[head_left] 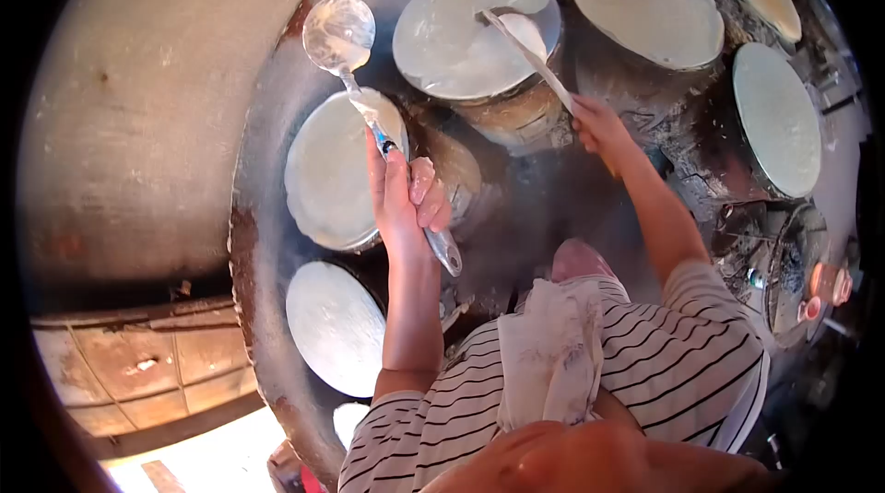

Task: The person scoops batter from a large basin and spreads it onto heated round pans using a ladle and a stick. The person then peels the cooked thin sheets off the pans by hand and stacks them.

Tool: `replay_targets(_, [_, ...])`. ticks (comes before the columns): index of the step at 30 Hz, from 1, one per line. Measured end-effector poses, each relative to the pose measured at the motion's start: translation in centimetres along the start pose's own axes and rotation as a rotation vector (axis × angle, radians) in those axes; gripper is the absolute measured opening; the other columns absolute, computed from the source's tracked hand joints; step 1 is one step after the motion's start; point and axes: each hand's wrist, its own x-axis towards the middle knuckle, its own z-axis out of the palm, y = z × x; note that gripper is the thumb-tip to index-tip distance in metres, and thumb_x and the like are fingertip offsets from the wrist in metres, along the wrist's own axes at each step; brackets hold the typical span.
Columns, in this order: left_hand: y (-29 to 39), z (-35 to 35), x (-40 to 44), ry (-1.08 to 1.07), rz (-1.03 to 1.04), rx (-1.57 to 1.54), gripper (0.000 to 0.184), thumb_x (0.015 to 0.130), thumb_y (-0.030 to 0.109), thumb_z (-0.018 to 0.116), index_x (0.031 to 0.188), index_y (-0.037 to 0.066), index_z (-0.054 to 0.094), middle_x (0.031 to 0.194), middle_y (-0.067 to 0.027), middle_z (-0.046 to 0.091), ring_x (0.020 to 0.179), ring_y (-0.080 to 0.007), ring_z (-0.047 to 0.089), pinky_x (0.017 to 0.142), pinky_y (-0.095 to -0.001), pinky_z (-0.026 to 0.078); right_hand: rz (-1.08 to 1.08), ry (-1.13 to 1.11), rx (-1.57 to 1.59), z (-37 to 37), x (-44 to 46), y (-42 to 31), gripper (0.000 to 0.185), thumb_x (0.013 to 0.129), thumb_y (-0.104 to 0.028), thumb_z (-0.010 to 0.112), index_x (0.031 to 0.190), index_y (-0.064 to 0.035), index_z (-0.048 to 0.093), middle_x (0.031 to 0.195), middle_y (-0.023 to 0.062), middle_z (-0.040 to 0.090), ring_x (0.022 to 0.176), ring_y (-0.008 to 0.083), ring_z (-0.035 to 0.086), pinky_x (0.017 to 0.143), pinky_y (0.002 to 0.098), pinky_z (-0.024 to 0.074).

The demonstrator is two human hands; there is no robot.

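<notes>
My left hand (pixel 410 193) is wrapped around the handle of a metal ladle (pixel 339 34). The ladle's round bowl is smeared with pale batter and is held up beside the far middle griddle. In my right hand (pixel 601 132) is a long, flat, pale stick (pixel 533 58). It reaches over the far middle griddle (pixel 461 30), which is largely covered by a pale batter layer. Near the stick's far part, a whiter patch of batter (pixel 524 32) lies beside a dark bare strip. Batter also clings to my left fingers.
Several more round griddles with pale tops surround me, including a left griddle (pixel 341 170), a lower-left griddle (pixel 334 327), a far-right griddle (pixel 645 6) and a right griddle (pixel 777 120). A curved worn rim (pixel 244 253) runs along the left. Haze hangs over the middle.
</notes>
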Motion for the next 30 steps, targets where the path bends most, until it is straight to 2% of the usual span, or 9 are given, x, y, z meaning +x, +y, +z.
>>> replay_targets(5, [-1.3,3.0,3.7,-0.245,-0.152,-0.236,0.047,0.102,0.027,0.035,0.145,0.035,0.019,0.06,0.0012,0.037,0.036,-0.0047,0.027,0.03,-0.0206,0.027,-0.259,-0.029,-0.193,0.5,7.2,-4.0,0.033,0.094,-0.022,0.053,0.125,-0.0115,0.056,0.06,0.0008,0.047,0.04,0.0082,0.037,0.036,0.0253,0.0299])
replay_targets(8, [0.6,8.1,3.3,-0.445,-0.352,-0.65,0.05,0.101,0.033,0.036,0.145,0.039,0.015,0.06,0.0005,0.039,0.035,-0.005,0.029,0.029,-0.0207,0.031,0.049,-0.365,-0.348,-1.4,-1.4,-2.9,0.027,0.094,-0.024,0.051,0.113,-0.0078,0.06,0.06,-0.0001,0.051,0.041,0.0076,0.042,0.037,0.0241,0.0345])
replay_targets(10, [1.8,11.2,3.0,-0.55,-0.403,-0.797,0.046,0.1,0.035,0.035,0.141,0.04,0.015,0.061,0.0004,0.04,0.035,-0.0054,0.03,0.029,-0.0214,0.033,0.144,-0.063,-0.304,-4.4,-2.1,-3.2,0.028,0.094,-0.023,0.051,0.116,-0.0076,0.059,0.06,0.0005,0.052,0.04,0.0066,0.042,0.036,0.0229,0.0351])
replay_targets(13, [-0.5,11.1,6.7,-0.46,-0.44,-0.828,0.033,0.1,0.035,0.035,0.131,0.034,0.021,0.059,0.001,0.04,0.035,-0.0056,0.031,0.03,-0.0213,0.034,-0.195,-0.056,-0.294,-5.8,5.0,-6.5,0.031,0.096,-0.02,0.049,0.123,-0.0096,0.058,0.062,0.001,0.053,0.035,0.0041,0.037,0.033,0.0221,0.0292])
replay_targets(14, [-1.2,10.6,8.0,-0.426,-0.451,-0.827,0.03,0.1,0.036,0.035,0.127,0.031,0.023,0.059,0.0012,0.04,0.035,-0.0057,0.031,0.031,-0.0213,0.034,-0.23,-0.08,-0.381,-4.9,8.0,-8.1,0.032,0.094,-0.021,0.052,0.124,-0.011,0.058,0.063,0.007,0.057,0.04,0.0112,0.048,0.038,0.027,0.0376])
replay_targets(16, [-1.6,10.1,8.6,-0.428,-0.469,-0.807,0.023,0.1,0.036,0.036,0.12,0.027,0.027,0.058,0.0017,0.04,0.035,-0.0058,0.032,0.031,-0.0212,0.034,-0.815,0.26,-1.008,-2.3,15.8,-6.7,0.031,0.087,-0.013,0.05,0.116,-0.0134,0.062,0.072,0.0185,0.058,0.066,0.0318,0.061,0.062,0.0413,0.0504])
replay_targets(18, [-1.7,10.5,8.8,-0.467,-0.483,-0.778,0.018,0.1,0.036,0.036,0.112,0.023,0.031,0.057,0.0021,0.04,0.035,-0.0059,0.032,0.032,-0.0211,0.034,-0.799,0.378,-1.393,1.1,14.8,-7.6,0.038,0.083,-0.009,0.047,0.118,-0.0169,0.059,0.089,0.018,0.055,0.062,0.0344,0.06,0.057,0.0426,0.0513])
replay_targets(26, [-4.4,11.7,18.2,-0.307,-0.501,-0.602,0.037,0.1,0.038,0.036,0.083,0.007,0.048,0.052,0.0038,0.039,0.035,-0.0064,0.035,0.034,-0.0209,0.034,-0.548,0.337,-1.068,0.7,10.8,-7.0,0.033,0.087,-0.012,0.048,0.12,-0.0152,0.052,0.092,0.0212,0.053,0.073,0.0412,0.059,0.061,0.0495,0.0491])
replay_targets(30, [-4.8,8.5,20.3,-0.349,-0.757,-0.987,0.039,0.1,0.035,0.036,0.074,0.008,0.043,0.052,0.0031,0.036,0.034,-0.0074,0.035,0.033,-0.0218,0.032,-0.576,0.423,-1.087,-1.3,9.4,-9.1,0.035,0.086,-0.011,0.048,0.121,-0.0185,0.052,0.092,0.0165,0.052,0.072,0.0401,0.06,0.062,0.0476,0.0494])
